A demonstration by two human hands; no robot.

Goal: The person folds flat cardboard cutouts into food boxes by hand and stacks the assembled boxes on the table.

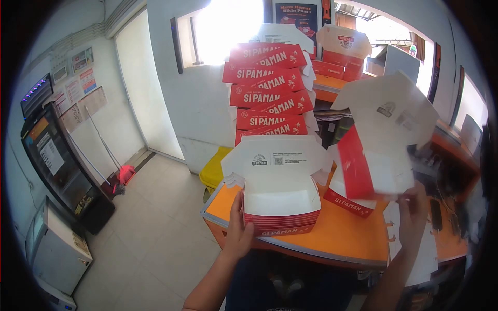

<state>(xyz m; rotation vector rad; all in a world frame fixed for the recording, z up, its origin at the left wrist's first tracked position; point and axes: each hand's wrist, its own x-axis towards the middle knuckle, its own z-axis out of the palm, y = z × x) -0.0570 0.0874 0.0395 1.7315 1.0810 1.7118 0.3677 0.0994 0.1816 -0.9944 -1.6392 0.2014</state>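
Nested red-and-white cardboard food boxes (280,215) stand on the orange counter in front of me, the top one with its white lid raised. My left hand (240,230) grips the left side of this nest, thumb at the front corner. On the right, my right hand (412,205) holds a single food box (358,163) by its lower right edge. That box is tilted and slightly blurred, its lid open. Below it, partly covered, another "Si Paman" box (348,203) rests on the counter.
Behind the nest rises a tall stack of red boxes (272,96). An open box (342,49) stands farther back. Flat white cardboard (415,254) lies at the right of the orange counter (285,248). A yellow bin (215,168) is by the wall, and a dark display fridge (65,160) stands left.
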